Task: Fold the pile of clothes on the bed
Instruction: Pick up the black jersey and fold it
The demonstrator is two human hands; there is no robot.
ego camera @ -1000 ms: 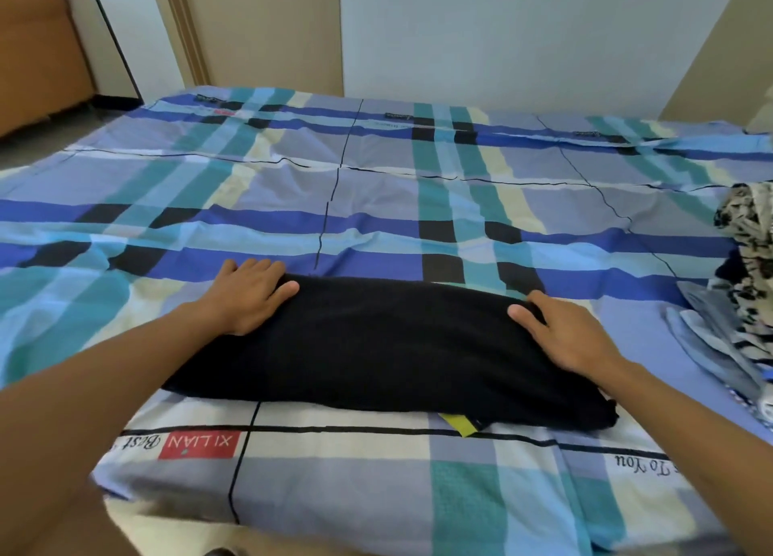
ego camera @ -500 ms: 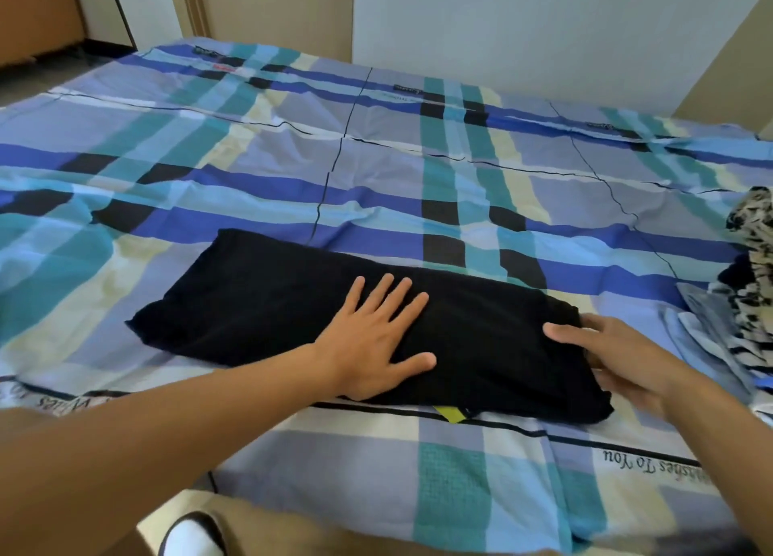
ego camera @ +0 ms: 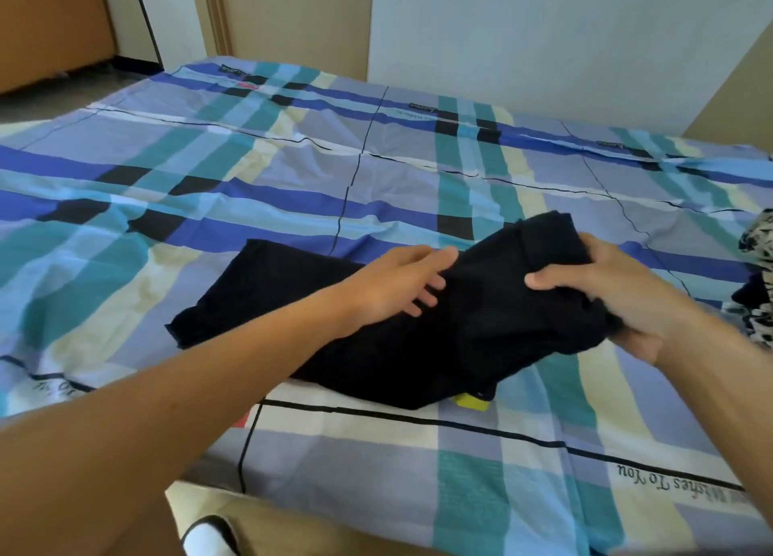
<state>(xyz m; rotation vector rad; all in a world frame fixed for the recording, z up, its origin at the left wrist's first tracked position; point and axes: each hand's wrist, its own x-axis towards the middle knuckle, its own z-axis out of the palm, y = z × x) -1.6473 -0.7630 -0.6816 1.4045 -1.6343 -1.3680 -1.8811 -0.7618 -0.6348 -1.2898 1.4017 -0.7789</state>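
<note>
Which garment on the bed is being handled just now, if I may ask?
The plain black garment: the right hand grips its raised end and the left hand touches it. The black-and-white patterned garment at the right edge lies untouched.

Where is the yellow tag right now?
In the head view, the yellow tag peeks from under the near edge of the black garment, right of centre, lower-left of the right hand.
</note>
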